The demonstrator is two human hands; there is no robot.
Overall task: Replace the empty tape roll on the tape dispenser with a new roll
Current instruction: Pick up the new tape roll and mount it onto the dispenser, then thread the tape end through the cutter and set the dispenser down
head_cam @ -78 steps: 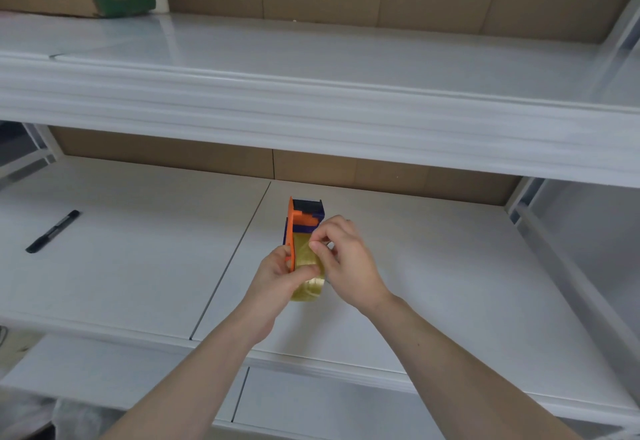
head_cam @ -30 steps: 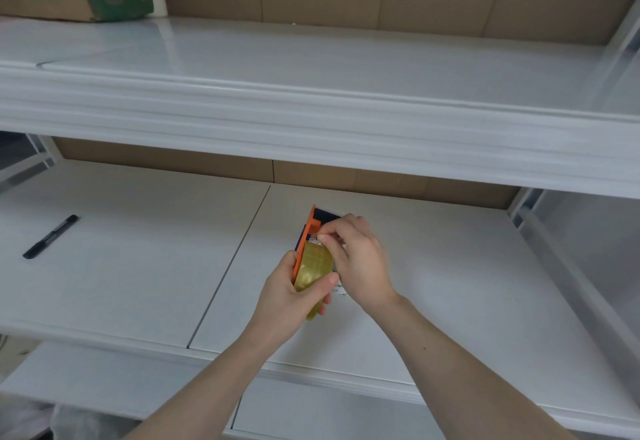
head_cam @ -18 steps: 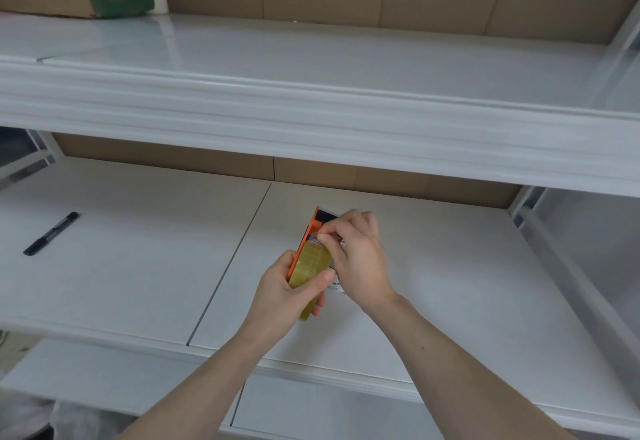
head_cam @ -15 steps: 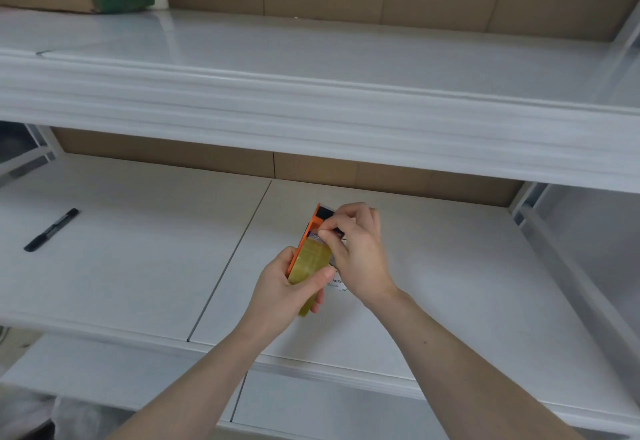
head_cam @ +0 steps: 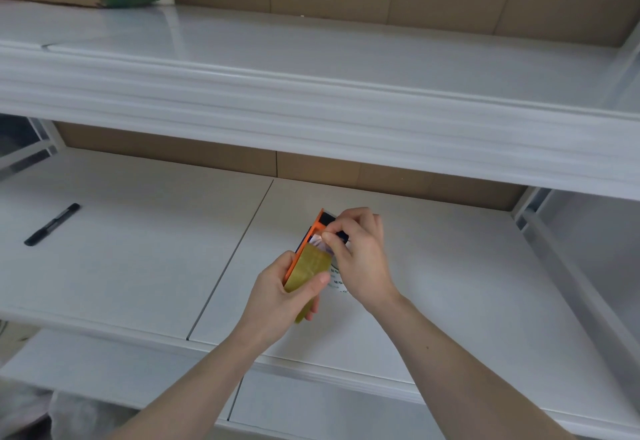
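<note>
Gripping the orange tape dispenser [head_cam: 309,237] and its yellowish tape roll [head_cam: 306,271] above the white shelf [head_cam: 138,266], the left hand [head_cam: 280,295] stayed closed; right hand [head_cam: 360,259] fingertips [head_cam: 329,238] pinched the tape end.

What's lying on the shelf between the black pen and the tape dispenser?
Nothing: in the head view the white shelf is bare between the black pen and the tape dispenser, crossed only by a panel seam.
</note>
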